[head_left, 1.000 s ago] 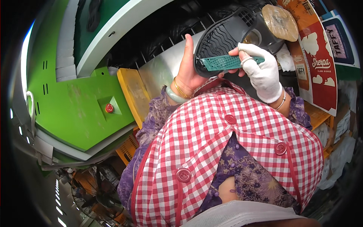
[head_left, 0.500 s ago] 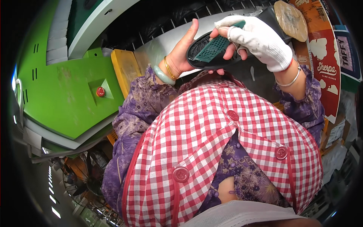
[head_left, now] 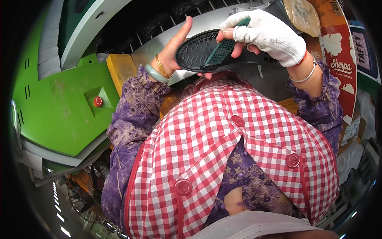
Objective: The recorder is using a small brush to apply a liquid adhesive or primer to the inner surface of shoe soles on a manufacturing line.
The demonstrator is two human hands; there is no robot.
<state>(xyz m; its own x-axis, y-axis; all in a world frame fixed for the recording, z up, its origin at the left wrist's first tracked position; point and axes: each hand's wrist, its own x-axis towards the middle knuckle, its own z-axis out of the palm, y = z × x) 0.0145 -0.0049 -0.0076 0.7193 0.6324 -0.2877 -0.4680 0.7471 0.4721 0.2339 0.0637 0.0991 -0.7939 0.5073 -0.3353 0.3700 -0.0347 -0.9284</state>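
A black shoe sole [head_left: 194,51] with wavy ridges lies tilted across my left hand [head_left: 172,52]. That hand supports it from underneath, its thumb stretched up past the near end and a few fingertips showing below the rim. In a white glove with bare fingertips, my right hand [head_left: 267,39] pinches a dark green perforated strip [head_left: 219,52] between thumb and fingers. The strip's lower end meets the inside of the sole, and its upper end sticks up by the glove. The right-hand fingers hide part of the sole's far end.
At left stands a green machine housing [head_left: 59,107] with a red push button [head_left: 98,101] and a yellow block [head_left: 121,71] beside it. A metal surface [head_left: 159,32] runs behind my hands. Cardboard boxes [head_left: 338,71] and a plastic-wrapped tan piece [head_left: 302,18] are at right; a fan [head_left: 89,187] is lower left.
The green strip has swung more edge-on and shifted from the sole's near end, baring the ridged inside. My left hand and the sole have moved left; the right hand has shifted slightly.
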